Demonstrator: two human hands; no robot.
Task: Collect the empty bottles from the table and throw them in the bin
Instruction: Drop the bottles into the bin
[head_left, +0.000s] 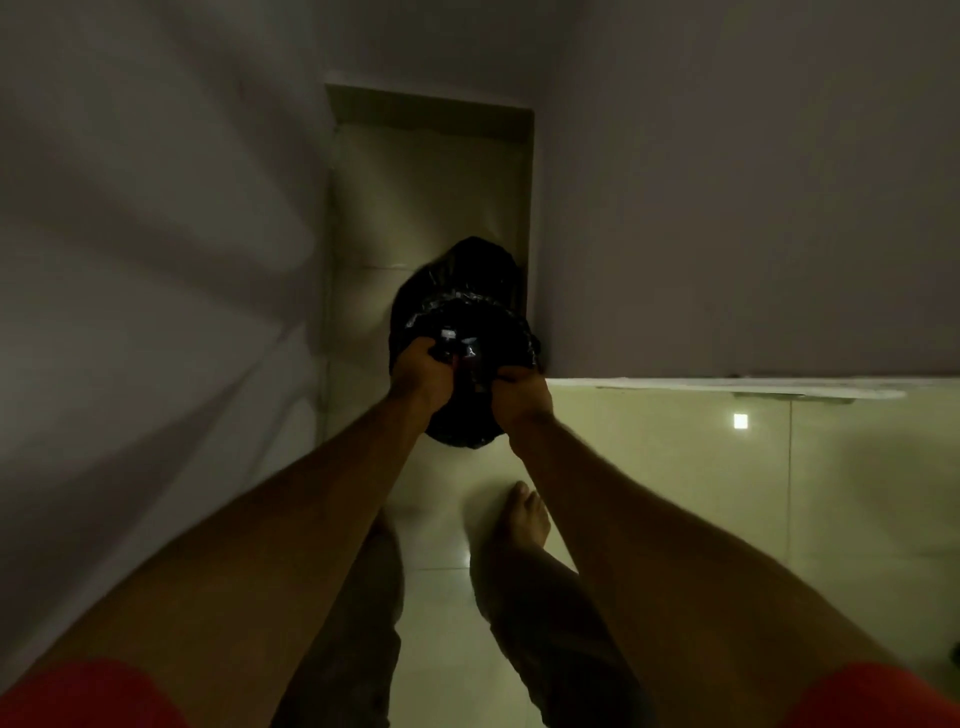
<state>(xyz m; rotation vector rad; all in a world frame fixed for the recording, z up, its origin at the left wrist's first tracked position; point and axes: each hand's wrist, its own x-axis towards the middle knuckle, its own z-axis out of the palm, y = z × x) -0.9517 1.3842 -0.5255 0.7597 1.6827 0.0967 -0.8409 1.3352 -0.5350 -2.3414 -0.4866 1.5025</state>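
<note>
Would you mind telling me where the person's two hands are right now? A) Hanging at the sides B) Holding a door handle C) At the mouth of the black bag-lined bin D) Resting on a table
C: the left hand and right hand both grip the black bag at the bin's mouth.

Overall light: dim, greenish-yellow cast; room underlit.
Source: not in view; a small bright square reflection (738, 420) shows on the glossy floor (675, 493) at right.
Glare: soft sheen on floor tiles near the bare foot (527, 519); tiny specular glints on the black bag (467, 312).
Shadows: broad diagonal bands across the left wall (156, 234); the bag reads as a near-featureless dark mass.
Blur: motion smear on the left wall and forearms; both hands, left hand (421, 371) and right hand (522, 392), soft-edged.
Distortion: strong wide-angle stretch; arms balloon toward the lower corners, wall lines bend.
Detail: grainy, low contrast; what sits between the hands cannot be resolved.
</note>
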